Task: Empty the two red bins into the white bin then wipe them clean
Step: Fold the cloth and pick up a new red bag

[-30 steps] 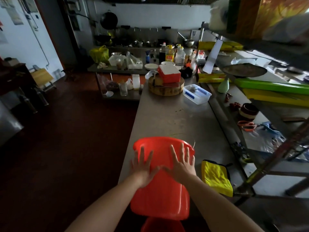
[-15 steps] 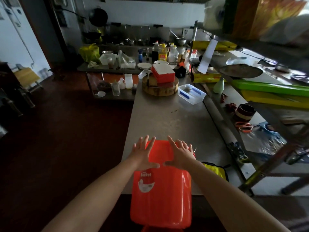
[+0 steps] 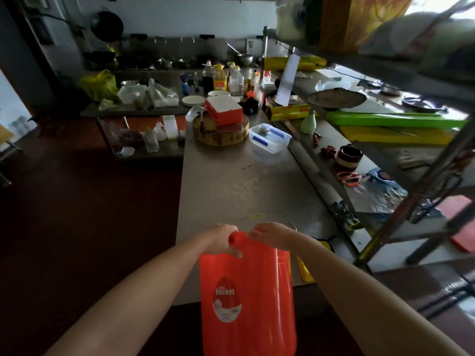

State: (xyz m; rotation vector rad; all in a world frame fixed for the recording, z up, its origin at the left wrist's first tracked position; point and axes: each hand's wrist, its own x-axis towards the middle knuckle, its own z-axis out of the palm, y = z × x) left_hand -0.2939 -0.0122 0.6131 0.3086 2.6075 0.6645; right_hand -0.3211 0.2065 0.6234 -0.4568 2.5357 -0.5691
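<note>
Flat a moment ago, my left hand [image 3: 226, 238] and right hand [image 3: 270, 233] now curl their fingers over the far end of the red bin [image 3: 246, 299], lower centre, drawing it off the counter [image 3: 231, 181] to empty.

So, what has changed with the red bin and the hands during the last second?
Both grips lay flat on the red bin; now the left grip and right grip curl over its far end and hold it. The bin came nearer the person and its label shows. The yellow cloth on the table stayed.
</note>
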